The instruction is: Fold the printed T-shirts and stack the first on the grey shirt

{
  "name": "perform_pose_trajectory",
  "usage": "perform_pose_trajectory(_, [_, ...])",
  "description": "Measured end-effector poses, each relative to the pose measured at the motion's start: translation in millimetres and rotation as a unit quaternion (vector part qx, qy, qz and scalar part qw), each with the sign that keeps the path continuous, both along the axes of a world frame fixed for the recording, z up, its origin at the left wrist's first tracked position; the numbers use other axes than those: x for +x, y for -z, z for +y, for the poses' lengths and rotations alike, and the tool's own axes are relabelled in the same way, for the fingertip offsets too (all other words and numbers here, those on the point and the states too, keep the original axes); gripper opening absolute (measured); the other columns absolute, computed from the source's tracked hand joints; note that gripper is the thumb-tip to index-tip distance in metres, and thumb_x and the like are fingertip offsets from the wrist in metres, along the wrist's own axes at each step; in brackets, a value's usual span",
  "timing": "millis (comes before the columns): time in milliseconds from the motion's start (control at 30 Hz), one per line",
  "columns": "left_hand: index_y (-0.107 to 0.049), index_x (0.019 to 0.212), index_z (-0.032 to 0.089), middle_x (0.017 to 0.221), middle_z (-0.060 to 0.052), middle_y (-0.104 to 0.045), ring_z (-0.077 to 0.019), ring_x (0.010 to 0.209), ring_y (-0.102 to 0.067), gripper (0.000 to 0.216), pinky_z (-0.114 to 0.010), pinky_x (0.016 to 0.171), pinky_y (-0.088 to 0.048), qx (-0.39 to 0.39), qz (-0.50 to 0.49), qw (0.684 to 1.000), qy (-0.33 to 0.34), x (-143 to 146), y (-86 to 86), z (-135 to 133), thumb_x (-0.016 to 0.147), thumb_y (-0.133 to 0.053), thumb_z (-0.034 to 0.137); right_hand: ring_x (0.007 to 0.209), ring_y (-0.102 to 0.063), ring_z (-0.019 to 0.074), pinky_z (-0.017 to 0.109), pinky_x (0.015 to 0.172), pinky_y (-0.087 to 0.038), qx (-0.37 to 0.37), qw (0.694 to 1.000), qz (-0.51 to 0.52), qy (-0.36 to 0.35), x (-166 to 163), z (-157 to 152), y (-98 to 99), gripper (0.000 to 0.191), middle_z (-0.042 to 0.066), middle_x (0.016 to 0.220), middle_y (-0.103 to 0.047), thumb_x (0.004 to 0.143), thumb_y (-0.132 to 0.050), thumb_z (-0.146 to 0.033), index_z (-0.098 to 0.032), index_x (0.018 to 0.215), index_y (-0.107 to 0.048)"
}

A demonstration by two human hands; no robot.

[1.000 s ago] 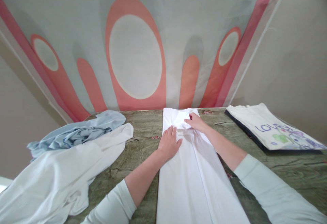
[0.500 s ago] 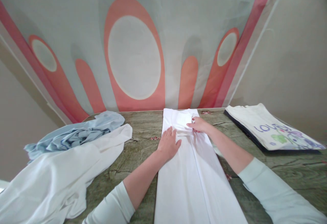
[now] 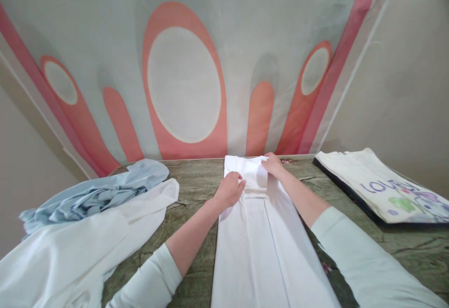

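A long white garment (image 3: 256, 242), folded into a narrow strip, runs from the far table edge toward me. At its far end lies a small folded-over flap. On the left side of that flap, my left hand (image 3: 229, 190) has its fingers curled and closed on the fabric, pulling up a small crease. Near the far right corner, my right hand (image 3: 272, 164) grips the garment's edge, with some fingertips hidden behind the cloth.
To the left lie a crumpled light blue garment (image 3: 101, 193) and a loose white garment (image 3: 77, 252). A folded cream garment with printed lettering (image 3: 393, 186) rests on a dark one at right. The wood-patterned tabletop (image 3: 192, 205) meets a patterned backdrop (image 3: 185, 151) behind.
My left hand has gone from lying flat on the garment to pinching its fabric. My right hand has shifted toward the far right corner. The camera view has tilted slightly.
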State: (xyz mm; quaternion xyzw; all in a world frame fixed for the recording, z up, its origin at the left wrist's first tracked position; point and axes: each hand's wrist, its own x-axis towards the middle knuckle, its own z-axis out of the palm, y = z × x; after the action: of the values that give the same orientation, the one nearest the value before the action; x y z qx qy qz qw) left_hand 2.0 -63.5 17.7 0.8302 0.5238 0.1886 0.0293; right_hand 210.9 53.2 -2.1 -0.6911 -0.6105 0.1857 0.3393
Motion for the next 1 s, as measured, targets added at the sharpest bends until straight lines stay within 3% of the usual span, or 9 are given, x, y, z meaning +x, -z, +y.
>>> perform_pose_trajectory(133, [-0.047, 0.118, 0.013, 0.122, -0.011, -0.053, -0.0192, 0.118, -0.044, 0.032, -0.033, 0.101, -0.032, -0.009, 0.025, 1.0, 0.012, 2.7, 2.3, 50.0, 0.09, -0.038, 0.025, 0.105, -0.055, 0.0168, 0.027, 0.091, -0.039, 0.079, 0.995, -0.012, -0.051, 2.8, -5.7, 5.3, 0.036, 0.008, 0.113, -0.061, 0.078, -0.048, -0.009, -0.017, 0.113, -0.055])
perform_pose_trajectory(300, [-0.042, 0.128, 0.019, 0.141, -0.008, -0.037, -0.0242, 0.132, -0.026, 0.042, -0.044, 0.105, -0.022, -0.033, 0.056, 0.998, 0.023, 3.8, 16.4, 82.3, 0.09, -0.039, 0.036, 0.087, -0.061, 0.0186, 0.03, 0.082, -0.044, 0.106, 0.992, -0.018, -0.058, 11.8, -8.2, 19.4, 0.032, 0.01, 0.097, -0.065, 0.078, -0.05, -0.014, -0.013, 0.11, -0.055])
perform_pose_trajectory(467, [-0.03, 0.137, 0.023, 0.147, -0.005, -0.024, -0.0257, 0.135, -0.019, 0.053, -0.047, 0.106, -0.018, -0.042, 0.099, 0.994, 0.006, 2.3, 28.0, 84.8, 0.091, -0.028, 0.049, 0.078, -0.062, 0.0169, 0.029, 0.076, -0.046, 0.127, 0.991, -0.006, -0.047, 15.8, -4.9, 28.9, 0.029, 0.009, 0.092, -0.066, 0.078, -0.051, -0.017, -0.013, 0.107, -0.056])
perform_pose_trajectory(767, [-0.023, 0.141, 0.019, 0.149, -0.006, -0.016, -0.025, 0.136, -0.016, 0.066, -0.045, 0.108, -0.016, -0.051, 0.106, 0.992, -0.05, 2.2, 31.9, 85.3, 0.089, -0.017, 0.059, 0.079, -0.061, 0.0175, 0.032, 0.076, -0.047, 0.164, 0.986, 0.002, -0.016, 17.0, -3.5, 34.8, 0.022, 0.008, 0.087, -0.066, 0.079, -0.044, -0.013, -0.015, 0.094, -0.06])
perform_pose_trajectory(1000, [-0.025, 0.14, 0.022, 0.148, -0.005, -0.022, -0.0224, 0.135, -0.019, 0.058, -0.047, 0.108, -0.017, -0.06, 0.086, 0.991, -0.088, -8.1, 30.2, 81.3, 0.093, -0.01, 0.051, 0.094, -0.055, 0.0218, 0.037, 0.088, -0.041, 0.222, 0.971, -0.047, -0.071, 12.2, -20.2, 15.0, 0.022, 0.01, 0.097, -0.06, 0.075, -0.052, -0.013, -0.015, 0.094, -0.062])
